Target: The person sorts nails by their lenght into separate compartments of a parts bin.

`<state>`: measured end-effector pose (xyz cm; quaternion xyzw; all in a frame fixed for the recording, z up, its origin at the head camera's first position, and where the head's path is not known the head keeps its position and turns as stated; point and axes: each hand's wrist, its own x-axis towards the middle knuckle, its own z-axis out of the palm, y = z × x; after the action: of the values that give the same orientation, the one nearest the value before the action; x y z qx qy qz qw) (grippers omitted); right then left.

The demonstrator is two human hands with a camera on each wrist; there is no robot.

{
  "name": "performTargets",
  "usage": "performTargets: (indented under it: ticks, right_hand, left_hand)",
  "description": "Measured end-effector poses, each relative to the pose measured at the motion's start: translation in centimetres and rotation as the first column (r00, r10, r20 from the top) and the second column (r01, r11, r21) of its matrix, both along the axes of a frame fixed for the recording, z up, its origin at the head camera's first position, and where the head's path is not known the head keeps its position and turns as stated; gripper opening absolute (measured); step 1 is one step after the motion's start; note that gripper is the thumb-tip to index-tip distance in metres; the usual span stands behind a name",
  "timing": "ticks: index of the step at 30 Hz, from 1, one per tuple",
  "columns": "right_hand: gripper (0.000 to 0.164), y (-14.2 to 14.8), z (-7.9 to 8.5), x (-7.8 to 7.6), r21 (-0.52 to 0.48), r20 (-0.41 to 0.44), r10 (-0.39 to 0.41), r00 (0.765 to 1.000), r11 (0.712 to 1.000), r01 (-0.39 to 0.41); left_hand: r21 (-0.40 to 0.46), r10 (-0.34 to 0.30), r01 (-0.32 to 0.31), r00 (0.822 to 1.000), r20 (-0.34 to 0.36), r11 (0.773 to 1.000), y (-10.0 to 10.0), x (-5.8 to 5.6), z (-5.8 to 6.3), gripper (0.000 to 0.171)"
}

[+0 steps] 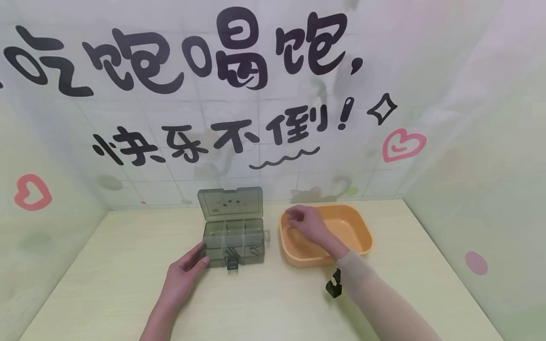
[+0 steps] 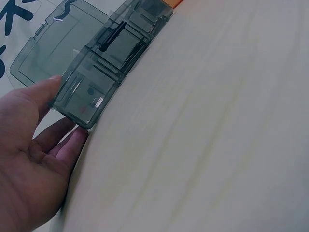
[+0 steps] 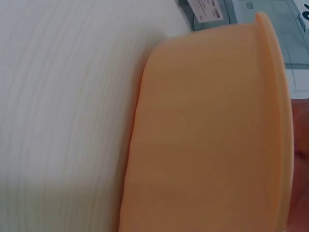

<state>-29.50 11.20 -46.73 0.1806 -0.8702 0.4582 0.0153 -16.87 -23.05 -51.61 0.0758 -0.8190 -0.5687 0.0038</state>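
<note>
A grey see-through compartment box (image 1: 213, 255) stands on the table with its lid (image 1: 232, 203) raised at the back. Small metal screws (image 1: 255, 249) lie in its front middle and front right compartments. My left hand (image 1: 183, 277) holds the box's left end, thumb at one corner and fingers against the side, as the left wrist view also shows. My right hand (image 1: 311, 223) is over the left part of an orange basin (image 1: 367, 244), fingers bent near the rim. I cannot tell whether they pinch something small. In the right wrist view the basin's wall (image 3: 207, 130) hides most of that hand.
The pale wooden table (image 1: 264, 308) carries the box and the basin side by side, a small gap between them. A printed wall sheet (image 1: 183, 109) rises behind, with panels at both sides. A black wrist device (image 1: 334, 283) hangs under the right sleeve.
</note>
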Motion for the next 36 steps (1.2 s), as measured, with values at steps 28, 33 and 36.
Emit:
performTargets:
  ticks: [28, 33, 36]
  right_hand:
    - [0.031, 2.0, -2.2, -0.9, 0.112, -0.047, -0.007, 0.999, 0.994, 0.012]
    - [0.03, 2.1, -2.4, -0.8, 0.171, -0.081, 0.005, 0.997, 0.985, 0.009]
    - [0.029, 2.1, -2.5, -0.8, 0.183, -0.083, 0.011, 0.996, 0.983, 0.005]
  left_hand:
    - [-0.004, 0.0, 0.0, 1.0, -0.011, 1.0, 0.0, 0.1, 0.0, 0.059]
    - [0.007, -0.006, 0.006, 1.0, -0.014, 1.0, -0.1, 0.1, -0.1, 0.059]
    - [0.012, -0.007, 0.007, 1.0, -0.013, 1.0, -0.1, 0.1, -0.1, 0.059]
